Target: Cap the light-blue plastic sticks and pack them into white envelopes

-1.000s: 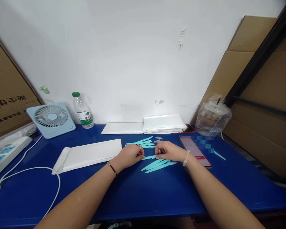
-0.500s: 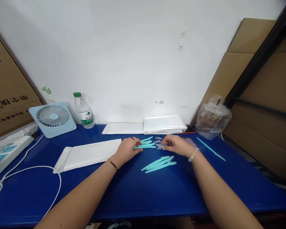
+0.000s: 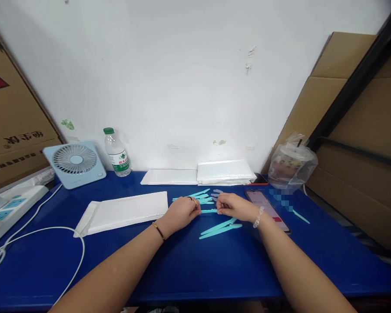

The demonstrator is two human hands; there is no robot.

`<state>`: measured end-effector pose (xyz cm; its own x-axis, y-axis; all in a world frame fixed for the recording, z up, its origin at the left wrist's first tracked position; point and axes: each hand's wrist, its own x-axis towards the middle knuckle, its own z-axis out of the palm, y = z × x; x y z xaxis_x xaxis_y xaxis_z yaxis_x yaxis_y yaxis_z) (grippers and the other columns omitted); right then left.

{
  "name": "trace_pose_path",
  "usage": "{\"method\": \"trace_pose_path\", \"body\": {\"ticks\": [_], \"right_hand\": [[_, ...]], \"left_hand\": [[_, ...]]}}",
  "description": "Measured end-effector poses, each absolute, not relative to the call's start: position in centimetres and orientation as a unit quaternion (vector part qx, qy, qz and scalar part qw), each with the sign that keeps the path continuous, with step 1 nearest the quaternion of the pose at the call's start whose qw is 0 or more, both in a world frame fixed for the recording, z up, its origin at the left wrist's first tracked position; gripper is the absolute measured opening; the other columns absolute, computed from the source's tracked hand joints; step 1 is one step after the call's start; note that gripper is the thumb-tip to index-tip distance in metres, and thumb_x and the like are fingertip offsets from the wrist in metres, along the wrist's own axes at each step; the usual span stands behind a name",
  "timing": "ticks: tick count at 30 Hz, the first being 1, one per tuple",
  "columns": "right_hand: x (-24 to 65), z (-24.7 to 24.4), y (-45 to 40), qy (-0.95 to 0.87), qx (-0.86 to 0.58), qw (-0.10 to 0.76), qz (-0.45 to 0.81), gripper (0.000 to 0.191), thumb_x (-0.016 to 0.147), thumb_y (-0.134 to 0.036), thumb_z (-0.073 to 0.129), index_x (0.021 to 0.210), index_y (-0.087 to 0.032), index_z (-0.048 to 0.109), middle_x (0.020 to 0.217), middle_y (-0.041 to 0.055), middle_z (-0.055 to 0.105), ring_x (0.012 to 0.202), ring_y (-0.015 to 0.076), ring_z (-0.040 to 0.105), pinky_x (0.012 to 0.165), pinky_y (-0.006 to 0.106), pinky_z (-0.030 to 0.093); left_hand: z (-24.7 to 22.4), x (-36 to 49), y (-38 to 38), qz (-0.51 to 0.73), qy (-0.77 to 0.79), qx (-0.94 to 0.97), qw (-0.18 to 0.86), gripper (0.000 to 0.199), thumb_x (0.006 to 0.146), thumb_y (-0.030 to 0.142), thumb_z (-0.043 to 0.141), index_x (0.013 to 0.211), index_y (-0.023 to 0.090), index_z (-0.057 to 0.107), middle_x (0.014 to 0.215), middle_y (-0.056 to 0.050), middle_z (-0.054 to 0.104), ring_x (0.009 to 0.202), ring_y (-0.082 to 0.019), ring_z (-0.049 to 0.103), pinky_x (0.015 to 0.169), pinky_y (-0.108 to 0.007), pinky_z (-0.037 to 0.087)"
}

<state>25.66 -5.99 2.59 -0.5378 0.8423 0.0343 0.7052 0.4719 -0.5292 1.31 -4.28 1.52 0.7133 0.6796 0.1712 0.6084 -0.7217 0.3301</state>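
Observation:
Between my hands, low over the blue table (image 3: 234, 269), is a turquoise stick-like tool (image 3: 209, 211). My left hand (image 3: 183, 213) pinches its left end, and my right hand (image 3: 230, 206) has its fingers closed at the right end. Behind them lies a pile of similar turquoise tools (image 3: 200, 197), with clear plastic pieces (image 3: 217, 192) just to its right, partly hidden by my right hand. Nearer the front edge, more turquoise tools (image 3: 220, 231) lie slanted. Another single one (image 3: 301, 217) rests at the right, partly blurred out.
A white padded envelope (image 3: 127, 211) lies left of my hands; more envelopes (image 3: 226, 170) stand by the wall. A phone (image 3: 273, 213) is beside my right wrist. Around the back are a fan (image 3: 75, 163), a bottle (image 3: 117, 156) and a bagged cup (image 3: 289, 163). A white cable (image 3: 83, 250) curls at left.
Both hands have come nearer to the front edge and closer together, with one turquoise tool now held between them. My right forearm has shifted left, uncovering the phone.

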Motion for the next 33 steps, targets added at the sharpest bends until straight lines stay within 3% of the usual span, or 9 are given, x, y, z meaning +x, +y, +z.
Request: {"method": "trace_pose_path", "body": {"ticks": [6, 11, 14, 18, 23, 28, 33], "right_hand": [[28.9, 3.4, -5.9, -0.784, -0.538, 0.201, 0.236, 0.019, 0.074, -0.033, 0.063, 0.082, -0.016, 0.061, 0.074, 0.0014, 0.056, 0.063, 0.0123, 0.048, 0.058, 0.024, 0.039], [29.7, 3.8, -6.6, -0.814, -0.507, 0.084, 0.271, 0.02, 0.062, -0.029, 0.074, 0.076, -0.017, 0.065, 0.08, 0.0011, 0.055, 0.068, 0.0133, 0.051, 0.061, 0.023, 0.04], [28.4, 3.4, -6.6, -0.831, -0.482, 0.059, 0.272, 0.013, 0.066, -0.024, 0.071, 0.072, -0.016, 0.064, 0.08, 0.0012, 0.053, 0.065, 0.0116, 0.049, 0.058, 0.022, 0.039], [26.3, 3.3, -6.6, -0.848, -0.451, 0.086, 0.266, 0.006, 0.074, -0.021, 0.065, 0.074, -0.016, 0.061, 0.082, 0.002, 0.053, 0.064, 0.0107, 0.048, 0.056, 0.021, 0.038], [26.6, 3.3, -6.2, -0.856, -0.457, 0.138, 0.199, 0.004, 0.077, -0.014, 0.059, 0.073, -0.016, 0.059, 0.082, 0.0026, 0.053, 0.069, 0.0119, 0.049, 0.062, 0.023, 0.038], [28.9, 3.8, -6.2, -0.813, -0.522, 0.192, 0.174, 0.015, 0.073, -0.03, 0.066, 0.078, -0.017, 0.061, 0.082, 0.0018, 0.054, 0.067, 0.0121, 0.049, 0.06, 0.023, 0.038], [28.8, 4.0, -7.4, -0.823, -0.498, 0.045, 0.269, 0.024, 0.056, -0.031, 0.078, 0.072, -0.017, 0.065, 0.078, 0.0006, 0.057, 0.065, 0.0126, 0.051, 0.056, 0.022, 0.038]], "left_hand": [[1.9, 0.2, -3.0, 0.182, 0.422, 0.883, 0.096, 0.02, 0.084, 0.034, 0.051, 0.095, 0.021, 0.062, 0.09, -0.003, 0.064, 0.085, -0.018, 0.057, 0.072, -0.028, 0.04], [2.3, 0.7, -4.2, 0.204, 0.387, 0.891, 0.119, 0.024, 0.085, 0.04, 0.049, 0.095, 0.021, 0.061, 0.093, -0.002, 0.063, 0.084, -0.017, 0.057, 0.071, -0.027, 0.04], [2.3, 1.3, -5.1, 0.19, 0.346, 0.908, 0.138, 0.027, 0.087, 0.042, 0.046, 0.096, 0.022, 0.061, 0.093, -0.002, 0.064, 0.084, -0.016, 0.058, 0.072, -0.026, 0.041], [1.9, 1.8, -5.6, 0.148, 0.306, 0.933, 0.119, 0.026, 0.089, 0.041, 0.043, 0.094, 0.022, 0.061, 0.092, -0.001, 0.066, 0.087, -0.017, 0.059, 0.075, -0.028, 0.039], [2.0, 1.3, -4.7, 0.119, 0.359, 0.924, 0.063, 0.03, 0.092, 0.036, 0.037, 0.081, 0.02, 0.06, 0.081, -0.003, 0.065, 0.077, -0.017, 0.058, 0.069, -0.029, 0.036], [2.4, 0.4, -3.8, 0.159, 0.412, 0.896, 0.056, 0.023, 0.088, 0.039, 0.045, 0.096, 0.023, 0.06, 0.091, -0.003, 0.063, 0.088, -0.02, 0.056, 0.072, -0.03, 0.037], [2.5, 0.8, -4.8, 0.186, 0.38, 0.901, 0.099, 0.025, 0.084, 0.042, 0.052, 0.099, 0.024, 0.06, 0.094, -0.002, 0.061, 0.087, -0.018, 0.055, 0.074, -0.029, 0.039]]}}
